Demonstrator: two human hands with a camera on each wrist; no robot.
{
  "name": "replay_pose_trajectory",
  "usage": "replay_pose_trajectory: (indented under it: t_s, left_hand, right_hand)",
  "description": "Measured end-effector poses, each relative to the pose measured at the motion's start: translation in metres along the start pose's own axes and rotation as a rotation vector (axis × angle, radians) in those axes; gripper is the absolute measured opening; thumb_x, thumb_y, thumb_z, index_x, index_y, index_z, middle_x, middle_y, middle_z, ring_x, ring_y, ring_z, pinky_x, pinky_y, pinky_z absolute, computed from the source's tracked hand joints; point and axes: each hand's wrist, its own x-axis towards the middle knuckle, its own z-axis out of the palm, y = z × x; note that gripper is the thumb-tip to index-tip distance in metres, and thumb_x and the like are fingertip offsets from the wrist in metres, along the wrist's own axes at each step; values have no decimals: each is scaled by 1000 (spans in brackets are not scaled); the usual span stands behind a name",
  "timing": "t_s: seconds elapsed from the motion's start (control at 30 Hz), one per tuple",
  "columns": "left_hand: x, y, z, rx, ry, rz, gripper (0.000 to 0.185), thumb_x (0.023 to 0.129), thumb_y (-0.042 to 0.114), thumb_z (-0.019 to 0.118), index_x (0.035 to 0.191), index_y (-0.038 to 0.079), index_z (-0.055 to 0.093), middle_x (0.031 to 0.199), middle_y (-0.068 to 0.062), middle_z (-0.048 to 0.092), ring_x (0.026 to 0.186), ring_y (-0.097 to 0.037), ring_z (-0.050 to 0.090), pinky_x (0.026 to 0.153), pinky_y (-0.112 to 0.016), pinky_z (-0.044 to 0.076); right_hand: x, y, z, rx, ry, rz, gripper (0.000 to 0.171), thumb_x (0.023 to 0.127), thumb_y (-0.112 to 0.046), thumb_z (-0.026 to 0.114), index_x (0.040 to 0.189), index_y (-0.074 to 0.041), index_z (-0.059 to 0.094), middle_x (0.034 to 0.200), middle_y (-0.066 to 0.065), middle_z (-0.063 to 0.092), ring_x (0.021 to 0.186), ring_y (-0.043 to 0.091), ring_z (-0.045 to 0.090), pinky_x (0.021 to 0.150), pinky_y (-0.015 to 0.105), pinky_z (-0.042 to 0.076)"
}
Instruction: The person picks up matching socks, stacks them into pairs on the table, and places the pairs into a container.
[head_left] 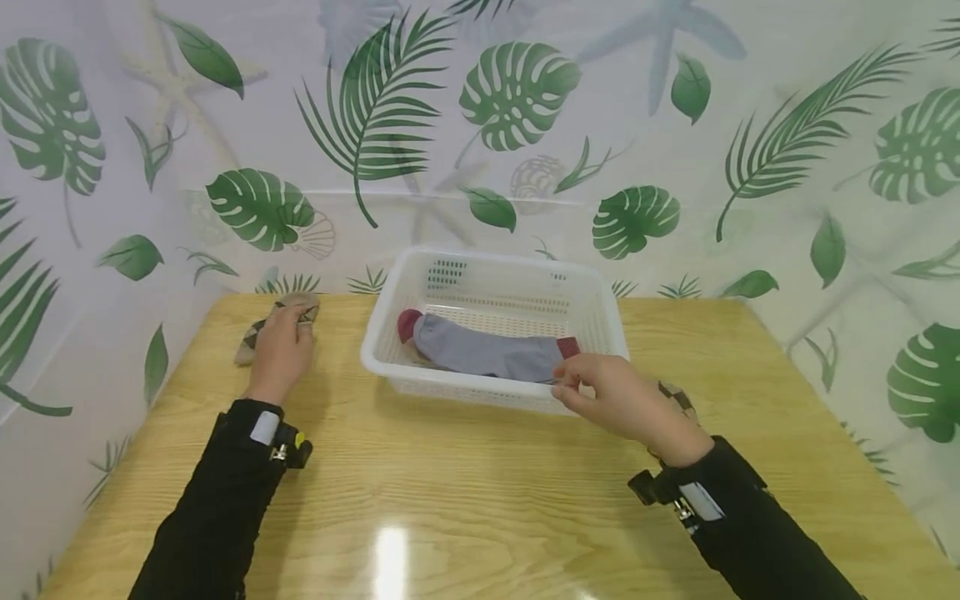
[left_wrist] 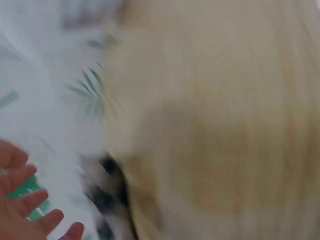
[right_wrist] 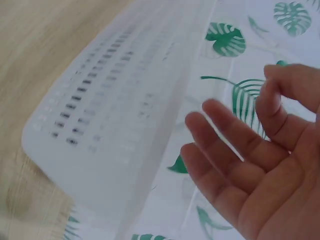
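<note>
Head view: wooden table (head_left: 480, 500) with a white plastic basket (head_left: 607, 321) at the back centre, leaf-print curtain behind and at both sides. In the basket lies a grey sock (head_left: 487, 352) with dark red toe and cuff, stretched left to right along the near wall. Right hand (head_left: 622, 404) sits at the basket's near right corner, thumb and forefinger pinched together at the sock's red cuff end by the rim; a thin edge seems to be between them, but whether it has hold of the sock can't be told for sure. Right wrist view shows the same hand (right_wrist: 260, 165) from the palm side, fingers loosely bent and apart, nothing seen in the palm, the basket's perforated wall (right_wrist: 110, 120) just beside it, blurred. Left hand (head_left: 283, 350) is well left of the basket, lying palm down on a beige patterned sock (head_left: 258, 333) near the table's back left edge, fingers bent over its top; looks like pressing or light holding, grip not clear. Left wrist view is heavily blurred: fingertips of the left hand (left_wrist: 25, 210) spread and fairly straight at the lower left, a dark-and-light smear next to them, table surface (left_wrist: 225, 125) filling the rest. Another bit of patterned fabric (head_left: 678, 398) peeks out behind the right hand on the table. Both arms in black sleeves with wrist-mounted cameras.
</note>
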Motion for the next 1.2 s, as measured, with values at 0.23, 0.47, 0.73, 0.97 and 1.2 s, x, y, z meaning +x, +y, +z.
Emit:
replay_pose_trajectory:
  t_s: [0.23, 0.47, 0.73, 0.97, 1.2]
  left_hand:
    - [8, -51, -11, 209, -381, -142, 64, 98, 16, 46, 151, -5, 18, 155, -34, 5, 141, -52, 2, 96, -81, 15]
    - [3, -49, -2, 287, -492, -151, 68, 89, 12, 47, 150, -7, 21, 152, -35, 19, 136, -55, 21, 101, -74, 25]
    - [-35, -2, 0, 404, -561, 76, 46, 93, 17, 62, 132, -6, 54, 130, -31, 53, 121, -48, 49, 99, -57, 41]
    - [-107, 49, 21, 280, -620, 209, 42, 91, 26, 67, 124, 0, 63, 122, -19, 59, 110, -37, 58, 94, -52, 47]
    - [-149, 95, 46, 216, -722, 405, 49, 88, 31, 71, 126, 1, 62, 113, -6, 56, 87, -16, 58, 79, -33, 52]
  right_hand:
    - [-23, -18, 5, 51, -56, -190, 15, 94, -13, 63, 81, -20, 62, 103, 4, 71, 95, 22, 66, 74, 36, 53]
    - [-29, -24, 14, 88, -137, -221, 6, 96, -16, 62, 96, -14, 67, 97, -3, 69, 87, 9, 64, 76, 31, 54]
    - [-36, -34, 28, 59, -184, -301, 5, 94, -17, 65, 96, -14, 67, 94, -6, 67, 87, 9, 64, 77, 29, 54]
    - [-37, -40, 43, 68, -311, -245, 8, 95, -21, 64, 98, -14, 66, 94, -7, 65, 85, 11, 63, 72, 27, 52]
    - [-25, -38, 74, 43, -293, -109, 21, 92, -13, 63, 111, -3, 67, 103, 8, 68, 84, 19, 65, 72, 32, 53]
